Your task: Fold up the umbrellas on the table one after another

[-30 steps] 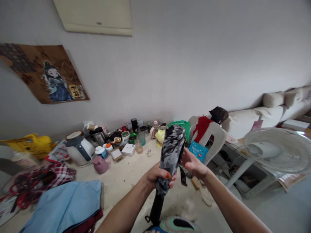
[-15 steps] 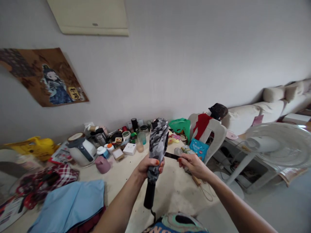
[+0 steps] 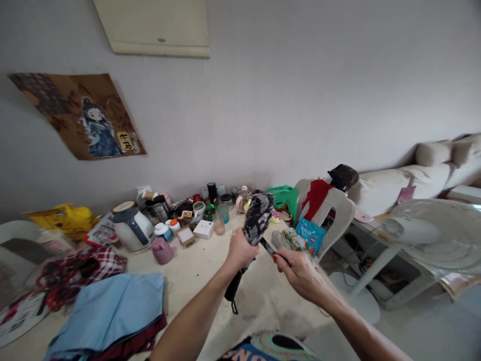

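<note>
A folded umbrella [image 3: 258, 216] in grey, black and white camouflage cloth is held above the table, tilted with its top up and away to the right. My left hand [image 3: 242, 249] is wrapped round its lower cloth. The umbrella's black handle [image 3: 233, 287], with a small wrist loop, sticks out below that hand. My right hand [image 3: 295, 268] pinches the end of a black strap [image 3: 268, 246], pulled taut from the umbrella's right side. Where the strap joins the cloth is partly hidden by my left hand.
On the white table [image 3: 188, 291] stand a kettle [image 3: 132, 228], a pink cup [image 3: 162, 250], a white box [image 3: 203, 229] and several jars. Blue cloth [image 3: 112, 306] lies front left. A white chair [image 3: 340, 220] and a fan [image 3: 417, 230] stand to the right.
The umbrella has tipped to the right and away from me. My left hand has turned with it, back of the hand now up. My right hand has lowered slightly, still holding the strap.
</note>
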`<state>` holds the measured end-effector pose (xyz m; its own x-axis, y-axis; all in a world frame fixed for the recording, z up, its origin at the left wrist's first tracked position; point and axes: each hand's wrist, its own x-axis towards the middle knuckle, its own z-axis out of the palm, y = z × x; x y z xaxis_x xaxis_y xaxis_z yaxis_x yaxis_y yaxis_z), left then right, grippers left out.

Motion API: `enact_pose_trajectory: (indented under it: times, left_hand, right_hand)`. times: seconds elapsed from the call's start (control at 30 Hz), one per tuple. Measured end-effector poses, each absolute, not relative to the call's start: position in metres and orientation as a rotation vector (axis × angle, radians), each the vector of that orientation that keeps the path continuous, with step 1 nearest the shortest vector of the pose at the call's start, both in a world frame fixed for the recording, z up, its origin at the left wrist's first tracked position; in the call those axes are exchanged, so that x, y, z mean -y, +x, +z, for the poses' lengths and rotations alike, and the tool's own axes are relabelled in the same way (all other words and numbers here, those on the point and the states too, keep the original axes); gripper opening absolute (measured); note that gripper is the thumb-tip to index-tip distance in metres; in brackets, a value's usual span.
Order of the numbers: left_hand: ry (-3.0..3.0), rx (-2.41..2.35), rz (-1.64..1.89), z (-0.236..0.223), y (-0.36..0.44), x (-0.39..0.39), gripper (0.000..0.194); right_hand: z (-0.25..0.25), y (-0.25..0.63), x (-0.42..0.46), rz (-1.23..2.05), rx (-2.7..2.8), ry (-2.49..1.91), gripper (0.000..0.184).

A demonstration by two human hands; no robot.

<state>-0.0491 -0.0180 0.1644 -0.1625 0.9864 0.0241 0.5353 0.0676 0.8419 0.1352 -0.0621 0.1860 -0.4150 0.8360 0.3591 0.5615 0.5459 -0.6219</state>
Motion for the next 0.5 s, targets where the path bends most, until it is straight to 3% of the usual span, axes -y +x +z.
enact_pose_trajectory:
  times: [0.17, 0.33, 0.5]
  left_hand:
    - [2.01, -1.991, 0.741, 0.161, -0.038, 0.025, 0.043]
    - [2.037, -1.854, 0.739, 0.162, -0.032, 0.036, 0.026]
    - [1.667, -1.051, 0.937, 0.171, -0.05, 0.051, 0.055]
  right_hand:
    - [0.178, 0.107, 0.054, 0.697, 1.973, -1.126, 0.038]
    - [0.167, 0.092, 0.04, 0.956, 1.72, -1.005, 0.038]
    - [0.172, 0.108, 0.056, 1.085, 1.668, -0.857, 0.04]
